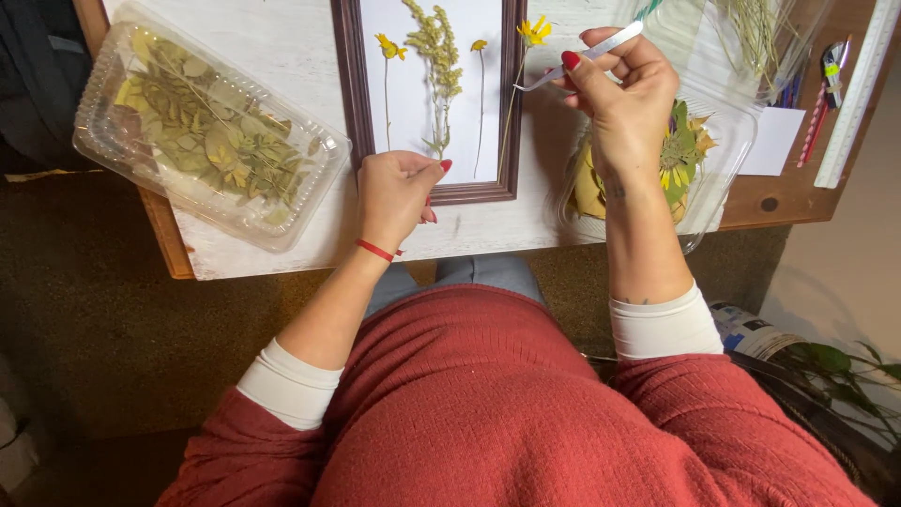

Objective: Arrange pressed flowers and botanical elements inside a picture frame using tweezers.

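Observation:
A dark wooden picture frame (345,84) lies on the white table, with a white sheet inside carrying several pressed flowers. My right hand (619,94) grips metal tweezers (587,56) whose tips pinch the thin stem of a yellow pressed flower (534,33) over the frame's right edge. A tall pressed sprig (439,66) and two small yellow flowers lie on the sheet. My left hand (399,192) rests on the frame's lower edge with fingers curled, holding it steady; a red band circles that wrist.
A clear plastic tray of dried leaves (211,131) sits at the left. Another clear container with yellow and green dried flowers (685,155) lies under my right wrist. A ruler (859,89), pens and a white card sit at the right. The table's front edge (310,258) faces my lap.

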